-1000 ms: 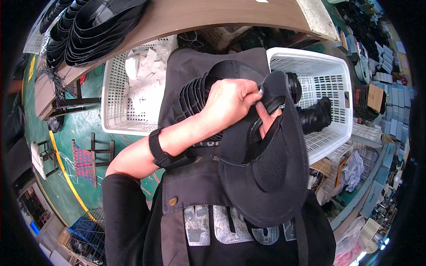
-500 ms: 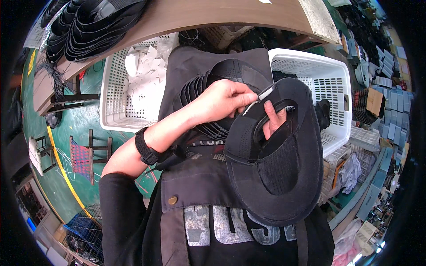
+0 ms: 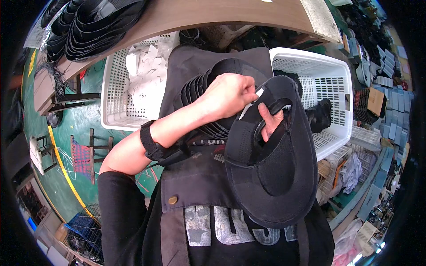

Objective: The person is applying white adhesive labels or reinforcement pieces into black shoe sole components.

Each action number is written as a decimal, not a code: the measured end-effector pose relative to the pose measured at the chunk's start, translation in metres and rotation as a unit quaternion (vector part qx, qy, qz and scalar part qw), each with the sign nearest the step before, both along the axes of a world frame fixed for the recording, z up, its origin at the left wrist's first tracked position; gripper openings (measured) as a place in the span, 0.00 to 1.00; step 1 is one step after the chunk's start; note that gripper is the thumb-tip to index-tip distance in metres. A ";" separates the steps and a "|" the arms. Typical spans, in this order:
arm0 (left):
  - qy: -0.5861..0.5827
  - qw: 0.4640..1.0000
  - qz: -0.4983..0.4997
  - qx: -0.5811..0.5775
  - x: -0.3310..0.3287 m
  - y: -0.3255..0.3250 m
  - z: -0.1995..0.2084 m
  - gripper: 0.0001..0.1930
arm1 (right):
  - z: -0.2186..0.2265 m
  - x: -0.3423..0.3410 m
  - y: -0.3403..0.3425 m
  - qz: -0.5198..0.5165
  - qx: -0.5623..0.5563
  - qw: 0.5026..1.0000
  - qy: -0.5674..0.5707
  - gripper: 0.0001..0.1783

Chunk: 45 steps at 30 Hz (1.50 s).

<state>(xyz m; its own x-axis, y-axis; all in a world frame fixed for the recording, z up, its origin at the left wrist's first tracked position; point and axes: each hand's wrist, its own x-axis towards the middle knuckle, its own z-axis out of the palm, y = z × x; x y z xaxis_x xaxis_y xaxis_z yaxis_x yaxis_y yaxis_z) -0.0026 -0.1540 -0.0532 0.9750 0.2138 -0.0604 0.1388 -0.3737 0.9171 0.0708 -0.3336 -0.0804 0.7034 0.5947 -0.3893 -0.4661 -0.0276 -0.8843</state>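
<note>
A black shoe upper (image 3: 290, 195) with a wide flared rim is held over my lap, its opening facing up. My right hand (image 3: 270, 122) grips it. The thumb shows through the opening; the other fingers are hidden by the upper. At the upper's far left edge, my left hand (image 3: 230, 94) pinches with thumb and forefinger at a narrow white strip (image 3: 260, 92). The fingers cover the middle of that strip. Behind my left hand, a nested stack of black curved pieces (image 3: 191, 94) rests on the dark apron (image 3: 199, 184).
A white basket (image 3: 111, 95) with pale paper scraps stands on the left. Another white basket (image 3: 341, 73) holding black shoe pieces is on the right. Ahead runs a brown tabletop (image 3: 199, 13) with more black pieces (image 3: 95, 33). A small stool (image 3: 82, 155) stands on the green floor.
The upper has tilted and its far end has shifted slightly left. My left hand's knuckles have risen and turned, and less of the white strip shows. More black shoe pieces show in the right basket.
</note>
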 end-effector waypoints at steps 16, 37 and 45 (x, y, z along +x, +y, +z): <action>-0.042 0.999 0.011 0.008 0.013 -0.005 -0.008 0.10 | -0.007 0.031 0.010 -0.064 -0.006 0.998 -0.015 0.21; -0.232 0.756 -0.053 0.610 -0.009 0.168 0.073 0.14 | -0.006 0.081 0.004 0.157 -0.089 0.975 -0.133 0.21; 0.156 0.719 0.122 0.666 -0.114 0.310 0.087 0.16 | -0.040 0.092 -0.033 0.145 -0.243 0.917 -0.282 0.24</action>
